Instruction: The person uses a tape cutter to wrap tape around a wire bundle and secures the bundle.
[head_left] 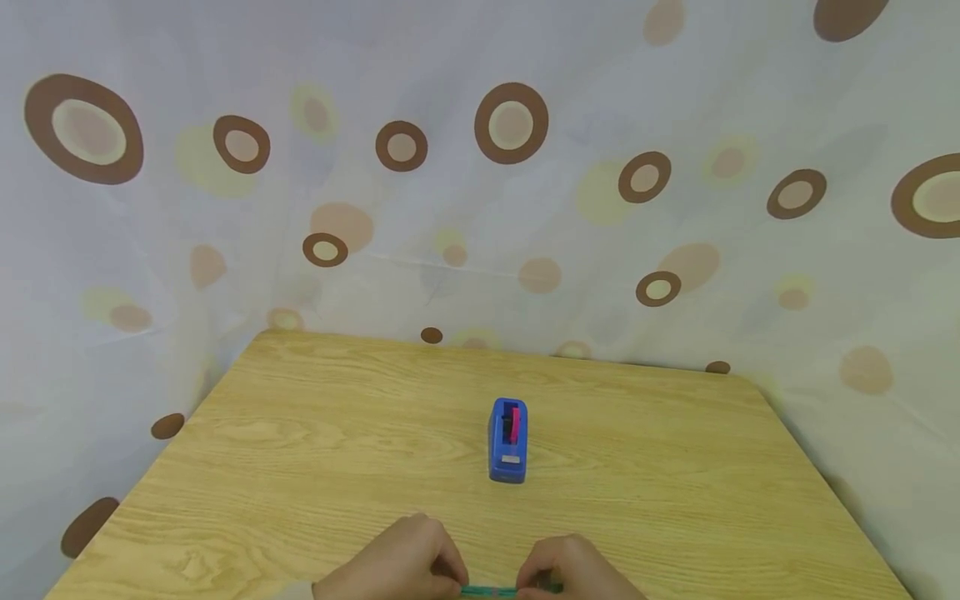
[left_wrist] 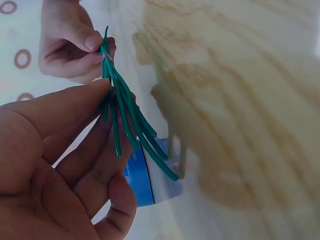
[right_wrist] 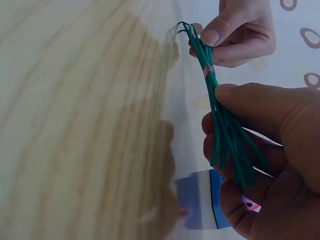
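A bundle of thin green twist-tie-like strands [head_left: 489, 592] stretches between the two hands at the near edge of the head view. My left hand [head_left: 416, 560] pinches it toward one end with thumb and fingertips. From the other side my right hand [head_left: 576, 573] pinches it as well. A narrow pinkish band of tape [right_wrist: 208, 69] wraps the strands between the two grips. Past the left fingertips, loose strand ends [left_wrist: 131, 120] fan out and droop. On the right side the strand ends [right_wrist: 232, 140] spread over the curled fingers.
Beyond the hands, a blue tape dispenser [head_left: 507, 472] with a pink reel [head_left: 515, 425] stands on the wood-grain table [head_left: 337, 433]. A pale curtain with brown circles [head_left: 450, 200] hangs behind and along both sides of the table.
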